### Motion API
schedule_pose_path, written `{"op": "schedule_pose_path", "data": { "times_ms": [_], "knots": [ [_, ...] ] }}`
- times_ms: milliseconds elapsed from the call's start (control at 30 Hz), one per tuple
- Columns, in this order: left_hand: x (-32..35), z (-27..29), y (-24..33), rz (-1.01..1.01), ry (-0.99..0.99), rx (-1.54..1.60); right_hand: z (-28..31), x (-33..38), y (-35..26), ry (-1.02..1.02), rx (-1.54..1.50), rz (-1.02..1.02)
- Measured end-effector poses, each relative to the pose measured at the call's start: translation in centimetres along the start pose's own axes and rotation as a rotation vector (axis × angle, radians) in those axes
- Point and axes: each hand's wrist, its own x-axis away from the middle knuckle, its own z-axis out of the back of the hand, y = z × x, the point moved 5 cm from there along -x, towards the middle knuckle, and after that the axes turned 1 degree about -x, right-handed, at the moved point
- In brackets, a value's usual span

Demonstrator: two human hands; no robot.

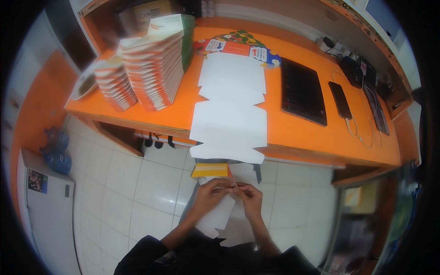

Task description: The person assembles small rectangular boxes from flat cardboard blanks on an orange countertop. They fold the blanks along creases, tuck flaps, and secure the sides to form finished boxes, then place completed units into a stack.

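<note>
Over my lap lies a cardboard box blank (212,217), white on the inside, with a yellow printed panel (210,170) turned up at its far left. My left hand (210,195) is closed, its fingertips pinching a folded edge of this blank near the middle. From the other side my right hand (249,197) grips the same spot, fingers bent and almost touching the left ones. The exact fold between the fingertips is partly hidden. Just beyond my hands, a flat white die-cut cardboard sheet (229,117) stretches across the orange table and overhangs its front edge.
Tall stacks of folded cartons (153,68) stand on the orange table (293,133) at the left. Colourful printed card (236,48) lies at the far end of the white sheet. A tablet (302,89), a phone (339,99) and cables are on the right. Blue bottles (57,151) stand far left.
</note>
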Motion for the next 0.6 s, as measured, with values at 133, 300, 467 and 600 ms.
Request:
{"op": "schedule_pose_path", "data": {
  "times_ms": [133, 300, 467, 600],
  "knots": [
    [-0.2, -0.7, -1.0, 0.083, 0.03, 0.045, 0.4, 0.2, 0.5, 0.053, -0.051, -0.056],
    [-0.6, -0.9, -1.1, 0.06, 0.08, 0.098, 0.8, 0.0, 0.1, -0.019, -0.158, -0.058],
    [-0.6, -1.0, -1.1, 0.074, 0.058, 0.172, 1.2, -0.1, -0.4, -0.119, -0.165, -0.054],
    [0.2, -1.1, -1.6, 0.107, 0.057, 0.201, 1.5, 0.2, -0.6, -0.177, -0.097, -0.046]
  ]
}}
